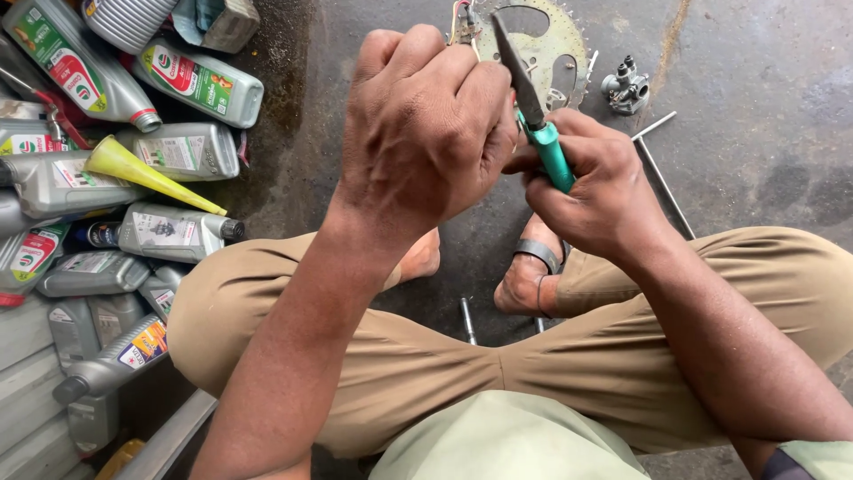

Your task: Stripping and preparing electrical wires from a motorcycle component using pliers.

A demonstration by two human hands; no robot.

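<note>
My left hand [425, 124] is raised in a fist at the top centre, closed around a small part with thin wires [459, 22] sticking out above the knuckles. My right hand [591, 182] grips the teal handle of a pair of pliers [531, 107], whose dark jaws point up and left toward the wires. The two hands touch each other. I am squatting, with my tan trousers [498, 356] and sandalled feet below the hands.
Several grey oil bottles [182, 151] and a yellow funnel [151, 173] lie heaped on the left. A toothed metal sprocket [555, 44], a small grey metal part [625, 89] and a thin rod [665, 182] lie on the stained concrete floor ahead.
</note>
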